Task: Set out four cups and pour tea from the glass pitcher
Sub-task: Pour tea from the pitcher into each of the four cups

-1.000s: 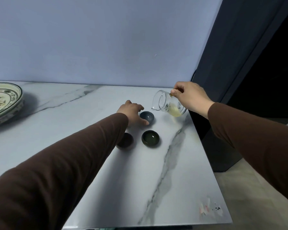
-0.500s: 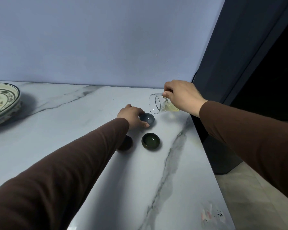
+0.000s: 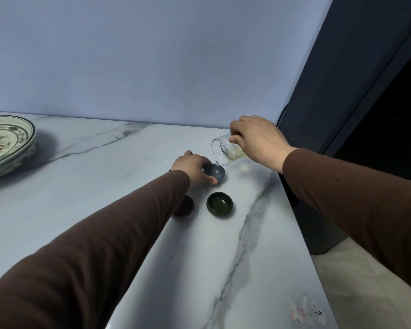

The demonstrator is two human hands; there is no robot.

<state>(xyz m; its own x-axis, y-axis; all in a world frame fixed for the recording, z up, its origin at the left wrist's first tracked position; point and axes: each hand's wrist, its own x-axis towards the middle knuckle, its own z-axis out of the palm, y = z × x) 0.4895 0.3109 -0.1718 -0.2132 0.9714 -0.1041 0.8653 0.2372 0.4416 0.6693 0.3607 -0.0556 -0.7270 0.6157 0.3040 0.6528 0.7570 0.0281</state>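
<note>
On the marble counter by a blue wall, left hand grips grey cup; right hand grips tilted pitcher.

Pitcher above cup, on table

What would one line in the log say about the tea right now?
step: pouring | right hand: tips glass pitcher | left hand: steadies blue cup | green cup: already holds tea | fourth cup: not visible

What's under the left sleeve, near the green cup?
A dark cup shows partly beside the green cup; the left sleeve covers most of it, so its contents can't be seen. A fourth cup, if present, isn't visible.
</note>
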